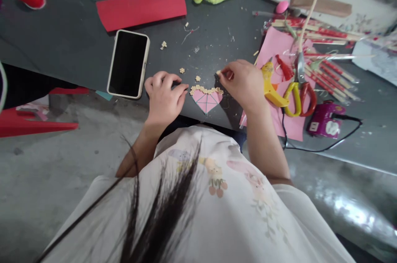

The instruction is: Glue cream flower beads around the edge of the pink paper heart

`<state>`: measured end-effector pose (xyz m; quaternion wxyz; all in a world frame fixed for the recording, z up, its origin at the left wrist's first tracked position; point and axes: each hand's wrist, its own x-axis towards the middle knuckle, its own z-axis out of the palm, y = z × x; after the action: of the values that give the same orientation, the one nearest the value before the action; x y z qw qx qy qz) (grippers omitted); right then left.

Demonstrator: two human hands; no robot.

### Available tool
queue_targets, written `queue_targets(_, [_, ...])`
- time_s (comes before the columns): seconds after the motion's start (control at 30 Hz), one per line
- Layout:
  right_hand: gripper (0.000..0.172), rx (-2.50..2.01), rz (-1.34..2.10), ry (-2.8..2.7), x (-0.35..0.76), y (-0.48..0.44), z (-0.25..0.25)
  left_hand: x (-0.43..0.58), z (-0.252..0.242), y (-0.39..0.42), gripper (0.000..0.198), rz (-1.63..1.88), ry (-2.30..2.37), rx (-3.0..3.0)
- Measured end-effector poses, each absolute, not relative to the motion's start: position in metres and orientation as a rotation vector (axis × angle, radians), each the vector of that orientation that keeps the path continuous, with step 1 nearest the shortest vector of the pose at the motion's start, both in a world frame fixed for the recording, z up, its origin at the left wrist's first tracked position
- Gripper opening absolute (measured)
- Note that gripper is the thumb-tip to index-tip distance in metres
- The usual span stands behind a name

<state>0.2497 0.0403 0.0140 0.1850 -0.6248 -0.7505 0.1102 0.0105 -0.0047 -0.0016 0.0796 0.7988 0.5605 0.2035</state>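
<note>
Two hands flank the pink heart (207, 99); right hand (245, 83) pinches a bead (218, 72) above it, left hand (164, 95) curled closed.

Phone (128, 64) laid face up on dark table (68, 39); red sheet (141, 6) placed beyond; scissors (299, 89) and glue gun (271, 85) laid on pink paper (279, 48).

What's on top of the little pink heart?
Tiny cream flower pieces line the pink heart's upper edge; thin lines cross its face. The right hand's fingers hide most of another piece.
</note>
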Motion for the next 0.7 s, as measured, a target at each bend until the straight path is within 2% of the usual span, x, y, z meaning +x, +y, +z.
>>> queue_targets(0.27, [0.017,-1.779,0.386,-2.036,0.264,0.028,0.029,0.010,-0.009,0.007,0.019,0.629,1.626,2.313])
queue_targets(0.43, [0.014,-1.809,0.402,-1.987,0.267,0.008,0.041,0.010,-0.007,0.008,0.027,0.596,1.587,2.264])
queue_targets(0.7, [0.014,-1.796,0.449,-1.908,0.267,-0.022,0.044,0.014,-0.002,0.004,0.024,0.573,1.562,2.311])
